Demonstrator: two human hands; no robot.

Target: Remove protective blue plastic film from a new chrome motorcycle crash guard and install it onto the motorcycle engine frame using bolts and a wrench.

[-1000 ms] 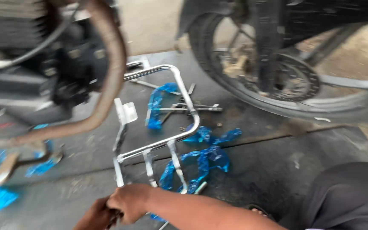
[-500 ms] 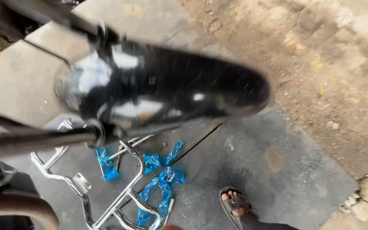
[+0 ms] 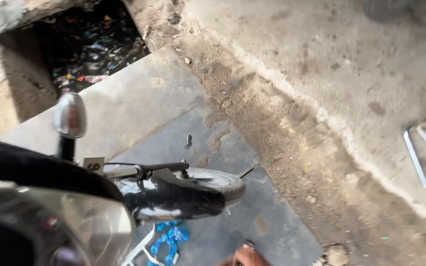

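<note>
I see a glossy black front mudguard (image 3: pixel 176 201) over the tyre (image 3: pixel 219 180), chrome frame (image 3: pixel 141 251) below. One hand (image 3: pixel 246 257) at the bottom edge; grip I cannot tell

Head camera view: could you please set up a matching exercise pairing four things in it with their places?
Things:
1. front mudguard
2. turn signal
3. chrome rack
4. blue plastic wrap

Places:
A. right edge, on pale concrete
B. on the ground under the motorcycle's front, bottom centre
C. over the front tyre
D. upright on a stalk, upper left of the handlebar

Pairs: 1-C, 2-D, 3-A, 4-B
</note>
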